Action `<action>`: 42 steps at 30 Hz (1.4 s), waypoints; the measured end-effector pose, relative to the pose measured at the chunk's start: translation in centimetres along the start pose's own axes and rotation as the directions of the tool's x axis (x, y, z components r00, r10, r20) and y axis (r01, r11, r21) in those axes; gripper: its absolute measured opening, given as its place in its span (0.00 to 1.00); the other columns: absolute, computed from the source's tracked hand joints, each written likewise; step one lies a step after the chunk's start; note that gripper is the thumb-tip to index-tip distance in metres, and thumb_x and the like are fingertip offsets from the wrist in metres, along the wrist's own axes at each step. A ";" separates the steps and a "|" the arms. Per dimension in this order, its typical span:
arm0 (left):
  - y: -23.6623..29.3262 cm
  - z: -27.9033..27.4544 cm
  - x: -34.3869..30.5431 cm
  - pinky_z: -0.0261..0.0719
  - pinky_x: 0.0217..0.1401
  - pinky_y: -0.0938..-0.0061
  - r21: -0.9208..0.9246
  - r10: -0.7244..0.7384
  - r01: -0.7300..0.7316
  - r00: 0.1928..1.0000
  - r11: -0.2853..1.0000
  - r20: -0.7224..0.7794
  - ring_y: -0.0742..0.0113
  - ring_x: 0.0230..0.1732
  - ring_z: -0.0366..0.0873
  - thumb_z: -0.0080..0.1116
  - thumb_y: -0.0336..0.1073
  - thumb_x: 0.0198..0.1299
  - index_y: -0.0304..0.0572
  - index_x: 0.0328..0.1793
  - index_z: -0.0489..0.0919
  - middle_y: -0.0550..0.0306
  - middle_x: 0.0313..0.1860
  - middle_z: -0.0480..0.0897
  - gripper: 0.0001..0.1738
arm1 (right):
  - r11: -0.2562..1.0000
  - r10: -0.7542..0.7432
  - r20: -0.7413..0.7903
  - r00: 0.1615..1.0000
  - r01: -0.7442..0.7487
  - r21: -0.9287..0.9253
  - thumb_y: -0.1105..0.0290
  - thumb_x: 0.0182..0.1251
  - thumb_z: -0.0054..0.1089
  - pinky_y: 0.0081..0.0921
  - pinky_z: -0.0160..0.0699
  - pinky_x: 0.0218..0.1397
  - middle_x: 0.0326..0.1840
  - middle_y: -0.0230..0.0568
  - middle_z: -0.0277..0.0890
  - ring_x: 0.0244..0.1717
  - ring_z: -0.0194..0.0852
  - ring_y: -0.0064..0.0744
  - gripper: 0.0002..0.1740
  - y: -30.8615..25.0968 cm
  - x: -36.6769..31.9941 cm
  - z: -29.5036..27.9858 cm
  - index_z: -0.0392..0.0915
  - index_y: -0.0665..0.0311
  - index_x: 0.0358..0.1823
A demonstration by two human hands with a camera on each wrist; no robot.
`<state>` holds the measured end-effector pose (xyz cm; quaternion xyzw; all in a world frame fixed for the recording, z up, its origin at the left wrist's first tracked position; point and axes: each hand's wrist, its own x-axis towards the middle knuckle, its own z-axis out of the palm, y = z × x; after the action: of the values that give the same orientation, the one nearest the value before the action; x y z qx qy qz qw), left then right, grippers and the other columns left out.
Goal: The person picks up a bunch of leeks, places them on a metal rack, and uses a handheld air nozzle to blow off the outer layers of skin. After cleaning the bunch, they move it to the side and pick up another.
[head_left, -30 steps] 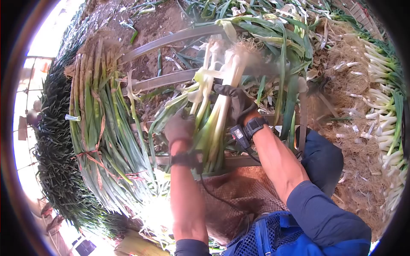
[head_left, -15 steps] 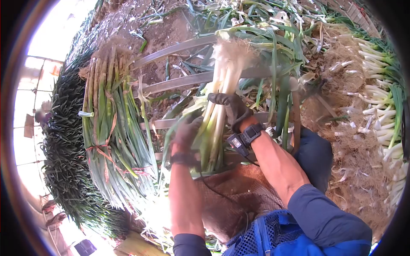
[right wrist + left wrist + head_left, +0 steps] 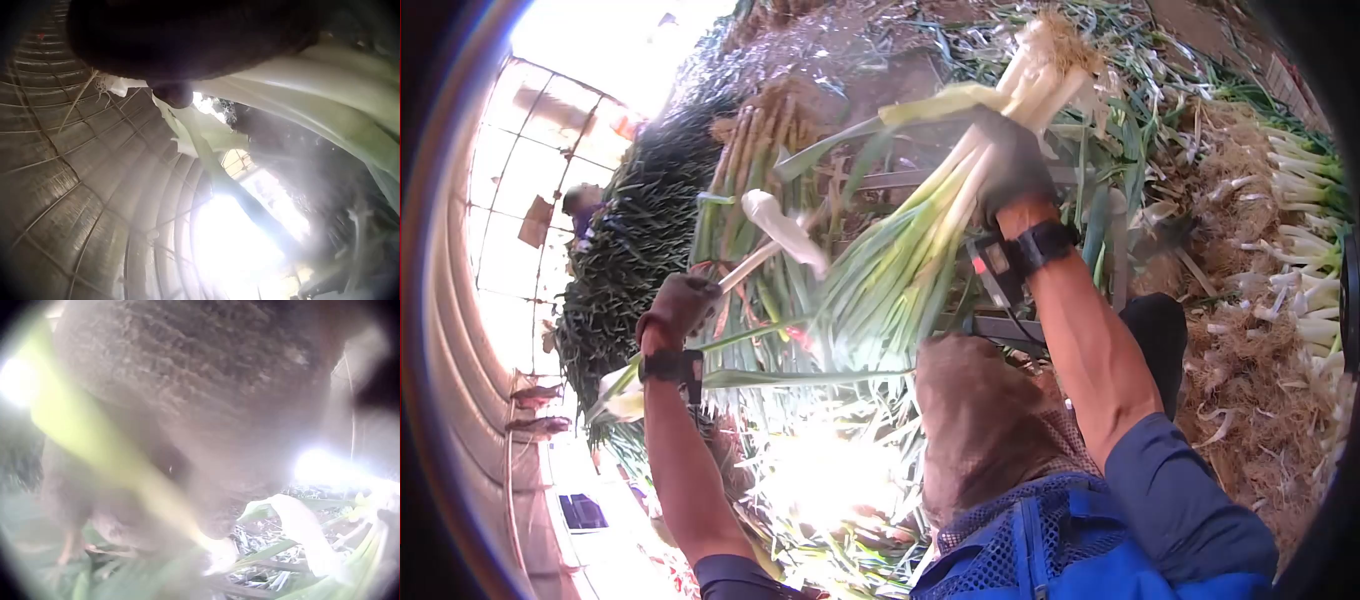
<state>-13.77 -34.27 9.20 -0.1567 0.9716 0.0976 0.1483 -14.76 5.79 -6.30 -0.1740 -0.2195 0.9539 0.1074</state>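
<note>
My gloved right hand [image 3: 1012,168] grips a bunch of green onions [image 3: 920,250] near its white root end and holds it raised, roots up to the right and green leaves fanning down to the left. My gloved left hand [image 3: 678,308] is out to the left and pinches a stripped outer leaf [image 3: 775,232] that trails pale and limp. In the left wrist view the glove [image 3: 187,406] fills the frame with a blurred leaf [image 3: 112,456] across it. The right wrist view has the dark glove [image 3: 187,37] over pale stalks [image 3: 312,81].
A tied bundle of green onions [image 3: 750,170] lies ahead on the left. Trimmed white onions [image 3: 1305,200] and root scraps [image 3: 1240,340] pile at the right. A metal frame rail [image 3: 1010,328] sits near my knee [image 3: 990,410]. Another person [image 3: 582,208] stands far left under the greenhouse roof [image 3: 81,187].
My right hand has lifted the bunch up and to the right. My left hand has pulled away to the left, dragging an outer leaf off the bunch. The head view has tilted upward.
</note>
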 end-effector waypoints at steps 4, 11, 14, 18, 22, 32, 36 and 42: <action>-9.7 -1.3 0.0 0.73 0.26 0.66 0.000 0.119 -0.122 0.971 0.993 -0.207 0.70 0.19 0.77 0.67 0.42 0.69 0.37 0.42 0.91 0.55 0.19 0.82 0.14 | 1.000 0.009 -0.049 0.999 -0.009 0.007 0.69 0.68 0.71 0.35 0.80 0.52 0.42 0.34 0.79 0.43 0.79 0.34 0.14 2.6 -3.6 -0.8 0.81 0.59 0.53; -4.6 3.5 -7.1 0.76 0.23 0.76 -0.678 0.109 -0.246 0.965 0.693 -0.239 0.75 0.22 0.77 0.62 0.40 0.74 0.45 0.55 0.88 0.62 0.31 0.85 0.12 | 0.968 0.244 -0.031 0.969 -0.241 0.074 0.67 0.69 0.73 0.40 0.80 0.51 0.40 0.34 0.79 0.42 0.78 0.37 0.15 3.5 -11.5 -2.6 0.81 0.57 0.54; 1.6 10.7 -10.5 0.78 0.30 0.79 -0.794 0.257 -0.304 0.947 0.527 -0.192 0.77 0.29 0.78 0.58 0.31 0.74 0.43 0.55 0.85 0.65 0.33 0.84 0.09 | 0.945 0.316 0.040 0.948 -0.318 0.077 0.65 0.72 0.71 0.38 0.82 0.50 0.41 0.34 0.80 0.43 0.81 0.35 0.11 3.5 -13.1 -3.2 0.82 0.56 0.51; 8.2 20.3 -14.6 0.82 0.52 0.75 -0.850 0.497 -0.311 0.865 0.425 -0.068 0.71 0.48 0.84 0.69 0.43 0.71 0.31 0.70 0.79 0.53 0.56 0.87 0.29 | 0.952 0.296 0.118 0.948 -0.303 0.038 0.61 0.74 0.70 0.37 0.86 0.51 0.45 0.35 0.84 0.43 0.85 0.36 0.15 3.5 -14.9 -3.8 0.81 0.58 0.55; 12.3 21.3 -18.7 0.81 0.64 0.66 -0.739 0.660 -0.477 0.749 0.476 -0.058 0.62 0.62 0.80 0.80 0.29 0.52 0.38 0.83 0.60 0.51 0.64 0.81 0.54 | 0.850 0.511 0.237 0.826 -0.527 0.006 0.57 0.74 0.70 0.38 0.87 0.52 0.46 0.36 0.85 0.42 0.85 0.35 0.24 0.4 -16.5 -4.9 0.77 0.59 0.64; 10.4 24.2 -14.7 0.86 0.54 0.69 -0.581 0.489 -0.544 0.830 0.605 -0.269 0.64 0.53 0.85 0.78 0.25 0.47 0.41 0.72 0.71 0.55 0.55 0.84 0.43 | 0.516 0.390 0.596 0.702 0.370 -0.773 0.53 0.74 0.67 0.30 0.80 0.48 0.40 0.39 0.86 0.42 0.83 0.30 0.22 -0.7 -16.2 -3.9 0.85 0.68 0.52; 10.5 22.5 -15.2 0.85 0.49 0.74 -0.637 0.483 -0.498 0.848 0.589 -0.216 0.70 0.46 0.87 0.77 0.26 0.56 0.34 0.63 0.80 0.58 0.46 0.89 0.28 | 0.455 0.432 0.538 0.724 0.340 -0.823 0.51 0.70 0.69 0.43 0.81 0.53 0.46 0.54 0.87 0.48 0.86 0.47 0.28 -2.0 -17.6 -4.6 0.81 0.71 0.56; 11.1 19.5 -16.8 0.84 0.42 0.74 -0.656 0.532 -0.457 0.841 0.601 -0.098 0.73 0.39 0.84 0.78 0.26 0.53 0.32 0.63 0.80 0.58 0.42 0.88 0.31 | 0.318 0.364 0.567 0.739 0.473 -0.821 0.52 0.67 0.71 0.42 0.80 0.60 0.52 0.60 0.85 0.56 0.86 0.48 0.34 -4.2 -17.8 -4.7 0.76 0.71 0.65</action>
<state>2.80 -14.73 -2.12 0.0824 0.8687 0.4774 0.1030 3.90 6.25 -3.28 0.1618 -0.7608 0.6249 -0.0664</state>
